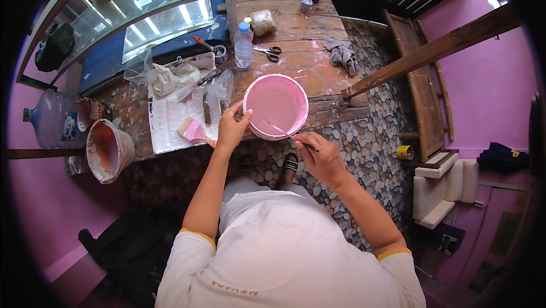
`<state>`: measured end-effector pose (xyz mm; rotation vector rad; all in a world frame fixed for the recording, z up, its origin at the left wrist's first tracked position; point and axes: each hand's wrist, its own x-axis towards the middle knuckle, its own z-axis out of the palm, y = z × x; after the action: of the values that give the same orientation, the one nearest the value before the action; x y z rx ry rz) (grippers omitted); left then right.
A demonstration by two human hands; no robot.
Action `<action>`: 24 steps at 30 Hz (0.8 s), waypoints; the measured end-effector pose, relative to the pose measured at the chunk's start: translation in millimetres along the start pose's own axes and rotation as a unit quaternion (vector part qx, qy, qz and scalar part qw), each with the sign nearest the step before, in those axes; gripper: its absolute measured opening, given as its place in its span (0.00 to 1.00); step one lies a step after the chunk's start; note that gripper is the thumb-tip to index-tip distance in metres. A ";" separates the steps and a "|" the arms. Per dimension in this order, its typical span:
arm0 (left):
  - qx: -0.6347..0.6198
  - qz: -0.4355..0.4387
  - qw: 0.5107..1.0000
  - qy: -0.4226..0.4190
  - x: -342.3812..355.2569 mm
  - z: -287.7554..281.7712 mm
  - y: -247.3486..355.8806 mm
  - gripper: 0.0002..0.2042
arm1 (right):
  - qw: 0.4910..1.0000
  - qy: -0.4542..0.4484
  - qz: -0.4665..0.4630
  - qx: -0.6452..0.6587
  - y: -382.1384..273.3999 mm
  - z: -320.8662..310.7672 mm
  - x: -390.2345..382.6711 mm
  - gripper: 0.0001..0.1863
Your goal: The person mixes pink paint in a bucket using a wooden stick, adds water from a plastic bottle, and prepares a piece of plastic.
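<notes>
A white bucket (302, 93) of pink paint stands near the table's front edge, its inner wall smeared pink. My left hand (232, 127) grips the bucket's left rim between thumb and fingers. Over the front right rim, my right hand (319, 159) pinches a thin, paint-coated stick (277, 128); its far end reaches the paint. Whether that end has bristles is too small to tell. To the left of my left hand, a wide paintbrush (193, 130) with pink on it lies across a white paint tray (165, 137).
On the wooden table (310, 52) are a plastic bottle (243, 46), scissors (269, 53), a grey rag (341, 55) and a small cup (306, 5). A stained pail (110, 151) and a large water jug (50, 116) are at left. A wooden beam (432, 49) slants in from the right.
</notes>
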<state>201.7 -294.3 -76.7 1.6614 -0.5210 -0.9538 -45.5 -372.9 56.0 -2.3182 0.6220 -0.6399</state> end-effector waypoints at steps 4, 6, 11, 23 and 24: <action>0.086 0.083 0.993 0.024 10.4 -5.3 -23.2 0.23 | 0.995 0.058 0.040 -0.069 17.4 -13.3 3.8 0.05; 0.094 0.083 0.992 0.023 8.9 -2.5 -20.1 0.23 | 0.998 0.038 0.018 -0.046 11.7 -10.2 0.7 0.05; 0.049 0.048 0.998 0.011 0.4 -0.5 -3.3 0.24 | 0.997 0.041 0.036 -0.058 9.6 -16.5 1.6 0.05; 0.081 0.016 0.996 0.014 -5.0 0.1 11.6 0.22 | 0.999 0.019 0.017 -0.042 6.4 -23.5 7.2 0.04; 0.081 0.017 0.996 0.014 -2.8 -0.5 10.0 0.22 | 0.999 -0.009 -0.003 -0.046 0.5 -19.6 4.1 0.04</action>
<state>201.8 -294.9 -66.4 1.8030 -0.6184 -0.8814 -53.9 -384.5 70.1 -2.4104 0.6486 -0.6038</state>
